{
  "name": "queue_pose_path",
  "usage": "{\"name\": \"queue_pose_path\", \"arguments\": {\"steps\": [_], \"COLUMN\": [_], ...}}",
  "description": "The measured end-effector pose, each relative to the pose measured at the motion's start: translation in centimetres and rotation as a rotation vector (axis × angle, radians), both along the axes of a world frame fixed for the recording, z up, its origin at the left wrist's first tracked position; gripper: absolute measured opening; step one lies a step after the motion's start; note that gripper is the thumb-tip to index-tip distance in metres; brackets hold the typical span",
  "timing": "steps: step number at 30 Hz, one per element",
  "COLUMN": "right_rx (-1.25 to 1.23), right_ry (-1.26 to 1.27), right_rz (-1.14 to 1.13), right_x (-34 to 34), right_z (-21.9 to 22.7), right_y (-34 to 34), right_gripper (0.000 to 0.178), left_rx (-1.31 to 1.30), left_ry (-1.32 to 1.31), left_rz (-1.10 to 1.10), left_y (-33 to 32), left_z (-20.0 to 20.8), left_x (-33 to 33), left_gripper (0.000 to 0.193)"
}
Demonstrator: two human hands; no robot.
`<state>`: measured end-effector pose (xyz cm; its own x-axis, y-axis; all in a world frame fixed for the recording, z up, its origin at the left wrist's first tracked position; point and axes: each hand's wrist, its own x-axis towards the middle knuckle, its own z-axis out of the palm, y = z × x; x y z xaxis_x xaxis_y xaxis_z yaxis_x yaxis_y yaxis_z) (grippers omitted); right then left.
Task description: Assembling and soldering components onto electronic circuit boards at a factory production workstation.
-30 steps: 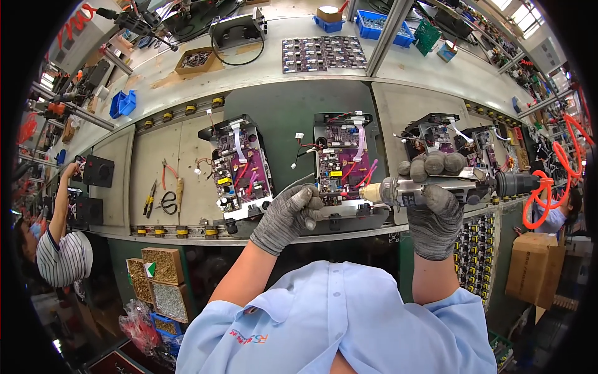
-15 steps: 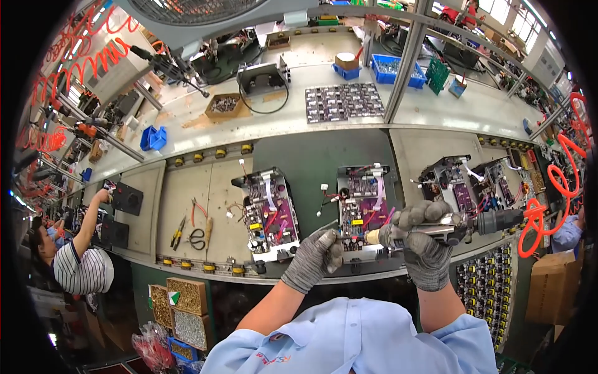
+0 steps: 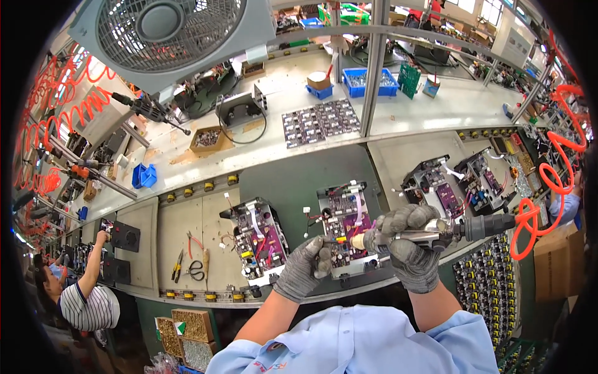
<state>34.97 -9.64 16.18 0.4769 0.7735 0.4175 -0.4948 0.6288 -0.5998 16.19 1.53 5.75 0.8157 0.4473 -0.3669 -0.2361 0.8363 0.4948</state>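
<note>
My right hand [image 3: 414, 252], in a grey glove, is wrapped round an air screwdriver [image 3: 436, 235], lying roughly level with its nose toward the left. A red coiled hose runs from its rear. My left hand [image 3: 304, 268], also gloved, has its fingers pinched together just left of the tool's nose; what they hold is too small to make out. Under and behind both hands stands an open metal chassis [image 3: 358, 267] with a purple circuit board [image 3: 341, 206] and loose wires. A second similar chassis [image 3: 266, 274] sits to its left, near my left hand.
Two more chassis [image 3: 436, 187] stand at right. Pliers [image 3: 179, 265], scissors [image 3: 197, 270] and a screwdriver [image 3: 206, 262] lie at left. Behind are a sheet of boards [image 3: 321, 123], a blue bin [image 3: 369, 84] and a large fan [image 3: 159, 31]. A co-worker [image 3: 90, 305] works far left.
The view has shifted, bringing more of the fan in. My left hand stays pinched near the screwdriver's nose, and my right hand keeps its grip on the tool.
</note>
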Motion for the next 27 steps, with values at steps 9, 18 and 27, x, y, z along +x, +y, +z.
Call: {"name": "queue_pose_path", "arguments": {"steps": [9,18,27], "right_rx": [-0.109,-0.01,-0.001], "right_ry": [0.014,0.024,-0.043], "right_rz": [-0.062,0.024,-0.002], "right_x": [0.0,0.2,1.0], "right_z": [-1.6,-1.8,-1.4], "right_y": [0.2,0.8,1.1], "right_gripper": [0.041,0.039,0.039], "left_rx": [-0.125,-0.112,-0.03], "left_ry": [0.051,0.019,0.086], "left_rz": [-0.004,0.002,0.02], "left_y": [0.2,0.4,0.6], "left_z": [-0.9,-1.2,-0.7], "left_x": [0.1,0.6,1.2], "left_gripper": [0.031,0.032,0.034]}}
